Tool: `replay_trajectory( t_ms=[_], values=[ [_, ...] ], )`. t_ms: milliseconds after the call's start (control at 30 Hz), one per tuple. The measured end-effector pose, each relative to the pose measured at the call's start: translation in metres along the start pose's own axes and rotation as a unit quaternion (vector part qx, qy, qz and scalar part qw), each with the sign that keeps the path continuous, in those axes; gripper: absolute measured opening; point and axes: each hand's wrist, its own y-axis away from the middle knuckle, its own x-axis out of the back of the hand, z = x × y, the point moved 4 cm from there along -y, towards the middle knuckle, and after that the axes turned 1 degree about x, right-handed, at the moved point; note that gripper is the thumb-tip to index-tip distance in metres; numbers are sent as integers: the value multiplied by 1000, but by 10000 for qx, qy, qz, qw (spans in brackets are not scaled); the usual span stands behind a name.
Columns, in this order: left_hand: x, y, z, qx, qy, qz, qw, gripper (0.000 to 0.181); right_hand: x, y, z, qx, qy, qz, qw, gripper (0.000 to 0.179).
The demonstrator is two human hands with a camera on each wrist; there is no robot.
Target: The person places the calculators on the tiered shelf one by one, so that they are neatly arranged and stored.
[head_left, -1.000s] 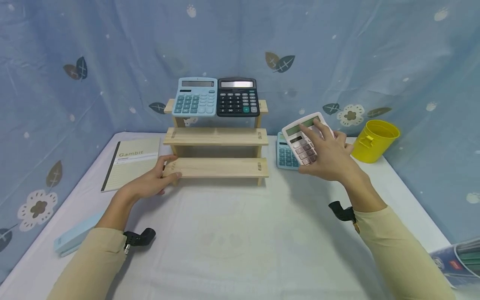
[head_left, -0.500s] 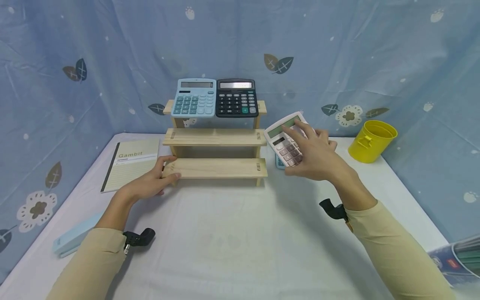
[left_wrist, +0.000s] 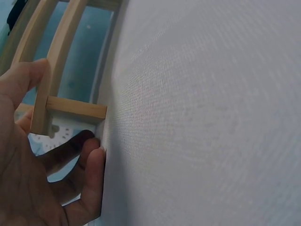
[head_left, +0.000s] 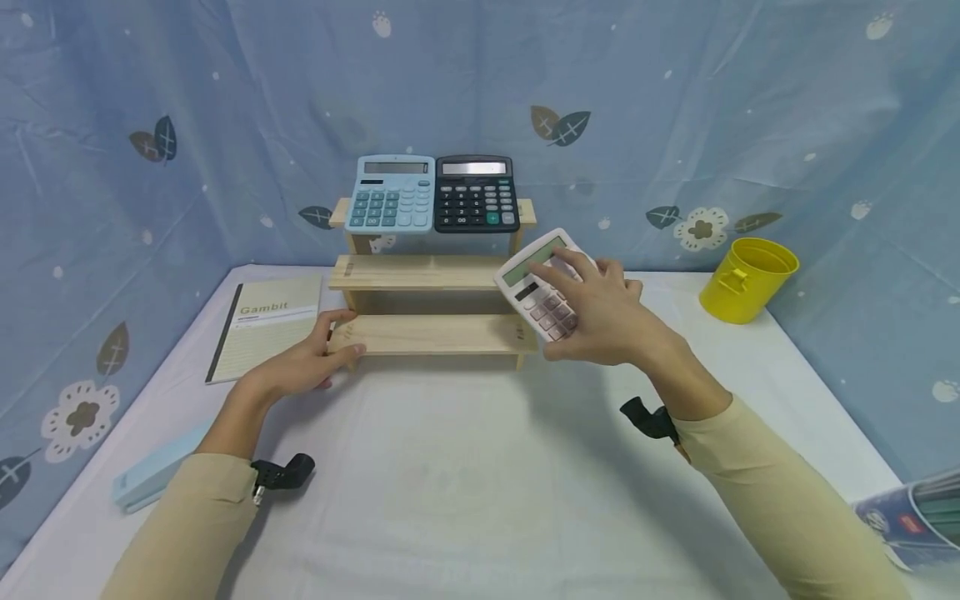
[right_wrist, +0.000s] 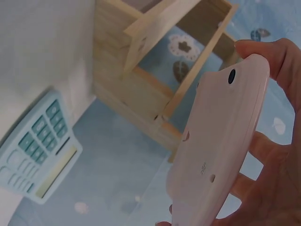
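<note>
A three-tiered wooden shelf (head_left: 431, 335) stands at the back middle. My left hand (head_left: 303, 364) grips the left end of its lowest board, thumb on the board's edge in the left wrist view. My right hand (head_left: 609, 315) holds a pale pink calculator (head_left: 546, 307) by its sides, tilted, in front of the shelf's right end. Its back faces the right wrist camera. On the top board a light blue calculator (head_left: 390, 198) and a black calculator (head_left: 476, 198) lean side by side. Another light blue calculator (right_wrist: 40, 146) lies on the table, hidden behind my right hand in the head view.
A notebook (head_left: 268, 329) lies left of the shelf. Nearer on the left is a light blue box-like object (head_left: 153, 475), partly behind my arm. A yellow bucket (head_left: 746, 283) stands at the back right, a blue holder (head_left: 903, 525) at the right edge. A patterned curtain (head_left: 480, 92) hangs behind.
My right hand has carried the pink calculator leftward, from above the blue calculator on the table to the shelf's right end. My left hand stays on the shelf.
</note>
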Motion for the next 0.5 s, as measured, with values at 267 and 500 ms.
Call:
replay_trajectory(
  t_ms=[267,500],
  values=[
    [1,1,-2,111,-62,8,9999,82,-10,-14,-14,162,121,-110,9997,99],
    [0,1,-1,120,-44,-2,9999,82,-12,-24,-27,248,64,-191,9995,102]
  ],
)
